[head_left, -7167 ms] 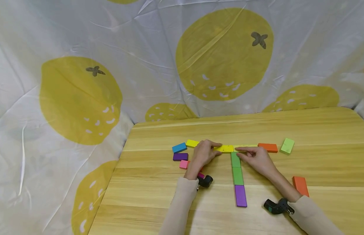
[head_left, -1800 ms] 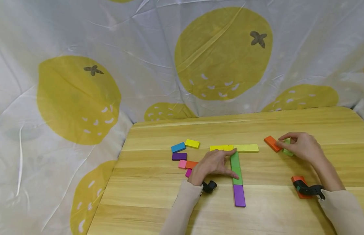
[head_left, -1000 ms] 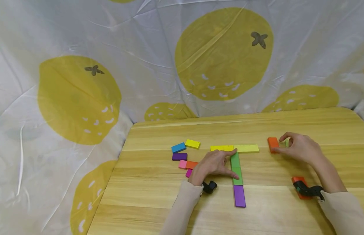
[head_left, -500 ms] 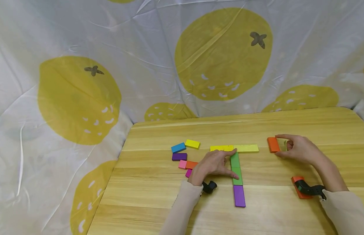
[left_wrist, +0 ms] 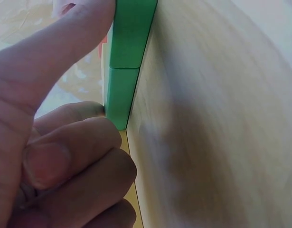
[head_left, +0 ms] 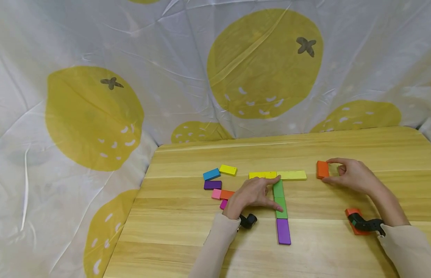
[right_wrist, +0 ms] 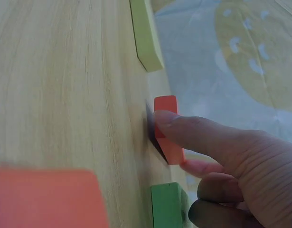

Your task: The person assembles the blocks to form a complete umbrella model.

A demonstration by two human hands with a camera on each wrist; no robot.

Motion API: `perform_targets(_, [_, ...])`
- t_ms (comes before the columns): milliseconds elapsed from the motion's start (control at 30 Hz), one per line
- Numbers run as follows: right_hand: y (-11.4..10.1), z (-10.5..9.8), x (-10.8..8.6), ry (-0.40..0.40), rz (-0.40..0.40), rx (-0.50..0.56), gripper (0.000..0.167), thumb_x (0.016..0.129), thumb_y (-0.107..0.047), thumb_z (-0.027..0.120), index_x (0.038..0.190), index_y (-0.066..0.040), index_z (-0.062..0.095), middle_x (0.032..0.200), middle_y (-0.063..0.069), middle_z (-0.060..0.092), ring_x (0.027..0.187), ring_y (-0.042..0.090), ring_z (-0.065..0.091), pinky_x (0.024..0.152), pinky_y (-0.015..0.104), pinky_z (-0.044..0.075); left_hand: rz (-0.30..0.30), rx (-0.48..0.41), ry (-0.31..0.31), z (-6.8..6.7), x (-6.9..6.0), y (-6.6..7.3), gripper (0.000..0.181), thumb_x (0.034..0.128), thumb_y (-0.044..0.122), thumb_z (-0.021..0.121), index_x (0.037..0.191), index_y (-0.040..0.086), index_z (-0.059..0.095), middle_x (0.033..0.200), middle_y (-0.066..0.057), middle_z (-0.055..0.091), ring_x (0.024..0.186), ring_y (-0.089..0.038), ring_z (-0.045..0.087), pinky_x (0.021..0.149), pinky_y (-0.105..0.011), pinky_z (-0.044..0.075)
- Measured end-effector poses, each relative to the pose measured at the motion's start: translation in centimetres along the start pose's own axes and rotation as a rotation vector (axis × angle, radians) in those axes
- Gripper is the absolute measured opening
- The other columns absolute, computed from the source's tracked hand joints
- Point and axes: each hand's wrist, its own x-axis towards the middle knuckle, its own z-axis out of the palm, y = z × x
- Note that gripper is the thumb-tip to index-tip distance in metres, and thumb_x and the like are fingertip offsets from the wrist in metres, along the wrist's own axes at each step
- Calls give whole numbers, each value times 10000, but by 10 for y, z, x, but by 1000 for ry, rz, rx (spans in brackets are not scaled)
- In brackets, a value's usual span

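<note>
Bench (head_left: 319, 255) of pale wood bears a purple rectangular block (head_left: 283, 231) nearest, then two green rectangular blocks (head_left: 278, 189), the left hand (head_left: 251, 194) against them with two fingers spread wide, then a pale-yellow rectangular block (head_left: 292, 175), apart from whose right end the right hand (head_left: 356, 175) pinches an orange rectangular block (head_left: 322, 170) between parted fingers.

The far right block (head_left: 322, 170) is orange; two middle blocks (head_left: 278, 189) are green. The far cloth (head_left: 173, 96) is pale grey with yellow fruit (head_left: 265, 77).
</note>
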Motion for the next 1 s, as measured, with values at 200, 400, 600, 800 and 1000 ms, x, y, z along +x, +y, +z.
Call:
perform_targets(200, [-2,2,0,34,9,-3,696,862,-397,840,1327,66,606,671,-23,440,546,62,317,528,265,275,10,-6,2,0,0,0,1023,744,597,873,1600,305,395,606,94,277,536,-40,259,506,-194,210])
perform_targets(400, [-3,6,2,60,24,-1,717,882,-407,821,1357,74,584,672,-9,467,542,73,325,526,269,279,6,-4,0,1,0,-1,1024,746,597,873,1603,310,390,618,91,306,554,-42,277,515,-199,218])
perform_targets(600, [-7,9,4,65,31,-5,729,901,-435,795,1373,73,571,678,-2,479,547,88,336,519,269,276,5,-6,2,1,0,-1,1029,746,599,872,1605,306,386,616,90,297,555,-47,274,521,-203,215])
perform_targets(800, [-10,11,5,76,31,-28,720,897,-423,800,1377,64,575,675,-3,503,553,97,363,527,271,286,3,-8,1,1,0,0,1019,753,600,867,1603,304,389,615,91,283,547,-47,263,514,-201,212])
perform_targets(1000, [-11,11,4,91,21,-34,708,890,-411,810,1358,73,588,673,-7,505,555,97,366,524,268,283,-5,-22,-1,1,0,0,980,776,592,852,1598,308,400,620,86,279,543,-54,254,515,-202,204])
